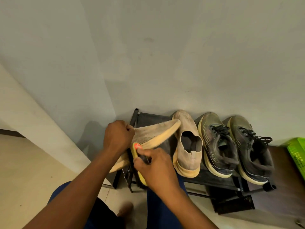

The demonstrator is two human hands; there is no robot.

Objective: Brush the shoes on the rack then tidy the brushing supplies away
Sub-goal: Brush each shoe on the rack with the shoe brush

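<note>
My left hand (pixel 118 135) grips a beige knit slip-on shoe (pixel 155 132), holding it tilted on its side over the left end of the black shoe rack (pixel 219 180). My right hand (pixel 156 167) holds a yellow-backed shoe brush (pixel 137 150) with a red label and dark bristles, pressed against the shoe's side near the sole. The matching beige shoe (pixel 187 144) stands on the rack's top shelf. Beside it on the right sit two dark olive lace-up sneakers (pixel 216 144) (pixel 250 149).
The rack stands against a pale wall. A green plastic basket (pixel 297 152) sits at the right edge on a dark brown surface (pixel 283 187). A lower rack shelf (pixel 231 204) shows beneath. My knees in blue shorts are below the hands, above a light tiled floor (pixel 24 176).
</note>
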